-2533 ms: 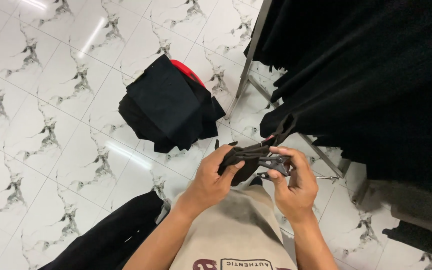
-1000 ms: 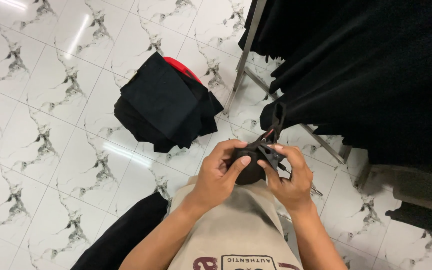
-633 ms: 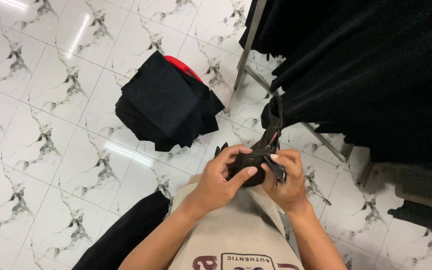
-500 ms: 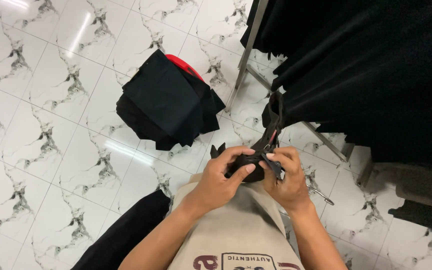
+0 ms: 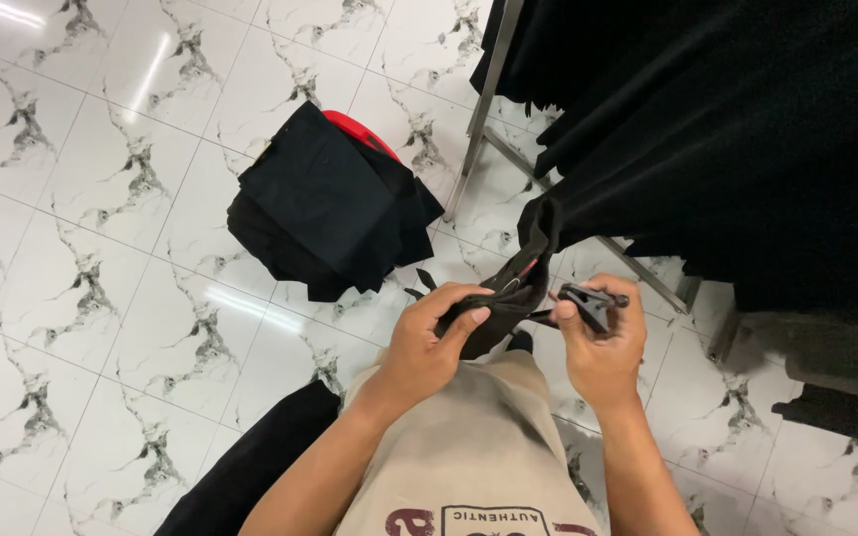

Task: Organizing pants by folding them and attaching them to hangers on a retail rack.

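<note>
My left hand (image 5: 431, 342) grips a strip of black fabric (image 5: 520, 278) that runs up toward the black garments hanging at the right. My right hand (image 5: 600, 342) pinches a small black plastic clip (image 5: 588, 301) just to the right of that fabric, at about the same height. Both hands are close together in front of my chest, above my beige shirt.
A stack of folded black garments (image 5: 325, 208) rests on a red stool (image 5: 357, 129) on the white marble floor. A metal rack leg (image 5: 484, 104) stands beside dense hanging black clothes (image 5: 747, 149). More black cloth (image 5: 250, 471) lies at lower left.
The bunched fabric has been drawn out into a longer strip rising toward the rack. My hands have moved slightly apart, and the clip now shows in my right hand.
</note>
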